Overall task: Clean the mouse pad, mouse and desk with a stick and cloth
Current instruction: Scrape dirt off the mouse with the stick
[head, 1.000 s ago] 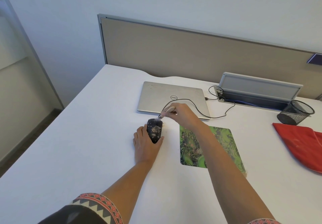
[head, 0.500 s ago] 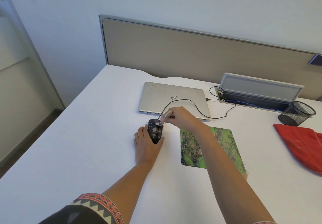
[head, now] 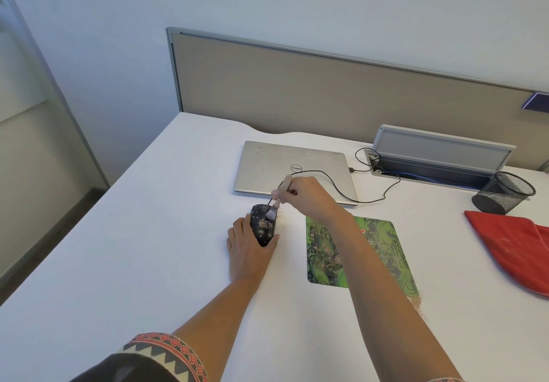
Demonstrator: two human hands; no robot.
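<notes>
Head view, looking down at a white surface [head: 148, 248]: a black corded mouse [head: 262, 223] with a speckled pattern sits just left of a green patterned rectangular mouse pad [head: 383, 251]. The left hand [head: 249, 251] cups the mouse from the near side, thumb and fingers curled against its flanks. The right hand [head: 309, 196] reaches in from the right, above the pad's far left corner, and pinches a short pale wooden stick with a brush-like tip [head: 277, 200]; that tip touches the mouse's upper half, where a patch of light crumbs lies. A few crumbs speckle the surface just right of the mouse, and more lie at the pad's near right corner. A red cloth [head: 517, 245] lies well apart at the right edge, untouched. Behind the hands rests a closed silver laptop [head: 267, 171], the mouse cord looping over it, and a black mesh cup [head: 502, 193] stands near the cloth.
</notes>
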